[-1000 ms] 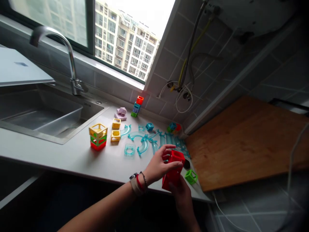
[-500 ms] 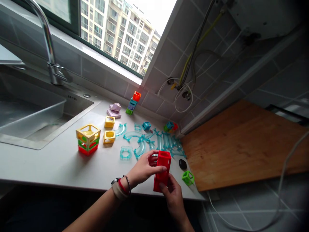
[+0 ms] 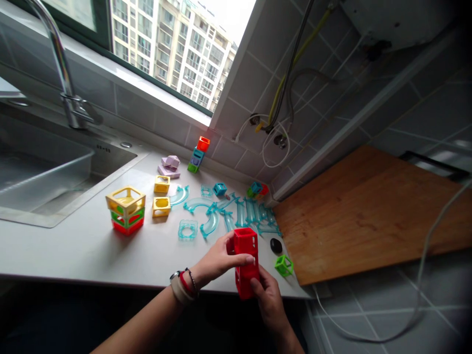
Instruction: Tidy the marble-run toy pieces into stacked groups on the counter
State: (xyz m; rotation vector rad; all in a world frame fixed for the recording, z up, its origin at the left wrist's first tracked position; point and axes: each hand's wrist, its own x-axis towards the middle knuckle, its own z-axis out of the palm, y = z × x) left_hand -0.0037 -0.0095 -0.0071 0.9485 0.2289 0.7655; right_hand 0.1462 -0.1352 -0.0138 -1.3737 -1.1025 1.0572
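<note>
Between my two hands is a tall column of red toy blocks (image 3: 246, 241), held near the counter's front edge. My left hand (image 3: 220, 256) is closed around its upper part, the thumb lying across the front. Lower down, my right hand (image 3: 269, 295) grips the column from the right, thumb pressed on its face. Parts of the fingers are hidden behind the red plastic. Beyond the hands lie clear teal track pieces (image 3: 210, 223) and a teal square frame (image 3: 188, 229). A green cube frame (image 3: 283, 265) and a black oval object (image 3: 276, 246) rest to the right.
On the left of the counter stands a yellow, green and red block stack (image 3: 127, 210), beside two yellow cubes (image 3: 161, 206). A small coloured tower (image 3: 198, 155) and lilac pieces (image 3: 169, 166) are at the back. A sink (image 3: 121, 162) borders the left, a wooden board (image 3: 368, 216) the right.
The red column has turned slightly between my hands, showing more of its right side, and its lower end sits a little lower. Both hands keep their grip. The whole view has shifted slightly.
</note>
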